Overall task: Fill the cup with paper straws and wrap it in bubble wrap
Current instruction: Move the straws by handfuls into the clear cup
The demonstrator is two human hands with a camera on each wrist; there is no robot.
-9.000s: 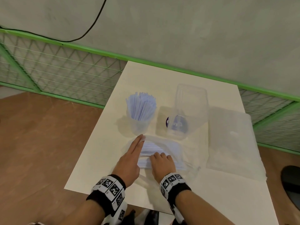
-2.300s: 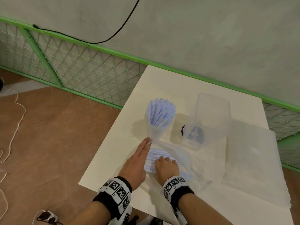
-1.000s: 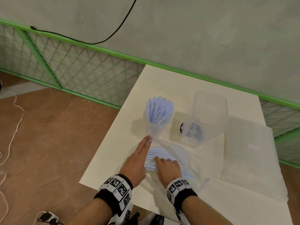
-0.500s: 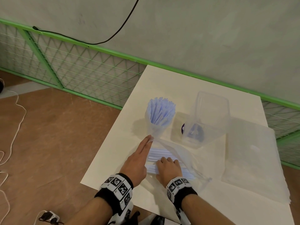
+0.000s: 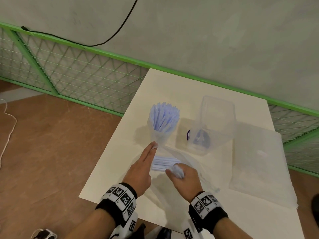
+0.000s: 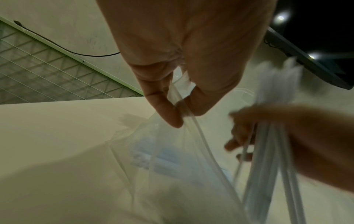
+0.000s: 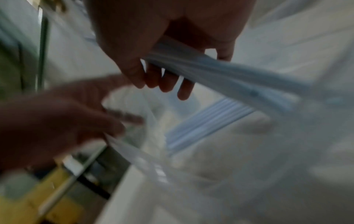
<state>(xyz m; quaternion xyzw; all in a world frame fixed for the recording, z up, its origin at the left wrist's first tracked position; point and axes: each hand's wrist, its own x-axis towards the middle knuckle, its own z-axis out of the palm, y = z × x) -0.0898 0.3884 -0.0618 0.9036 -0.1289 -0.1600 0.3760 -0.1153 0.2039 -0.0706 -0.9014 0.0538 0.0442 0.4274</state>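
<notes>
A clear cup (image 5: pixel 161 135) stands upright on the white table (image 5: pixel 172 90), packed with pale blue paper straws (image 5: pixel 164 118). In front of it lies a clear plastic bag (image 5: pixel 183 157) with more straws (image 5: pixel 163 163) inside. My left hand (image 5: pixel 152 147) pinches the bag's open rim (image 6: pixel 188 121) between thumb and finger. My right hand (image 5: pixel 176 171) grips a small bundle of straws (image 7: pixel 220 72) just above the bag, blurred by motion. A sheet of bubble wrap (image 5: pixel 259 166) lies flat on the right side of the table.
A clear square plastic container (image 5: pixel 215 121) stands right of the cup, with a purple round thing (image 5: pixel 189 135) at its base. A green mesh fence (image 5: pixel 69 73) runs behind the table. The table's left edge drops to brown floor (image 5: pixel 43 152).
My right hand, which lay low on the straws in the bag, has closed round a bundle and lifted it up and back. The left hand has kept its place at the bag's rim.
</notes>
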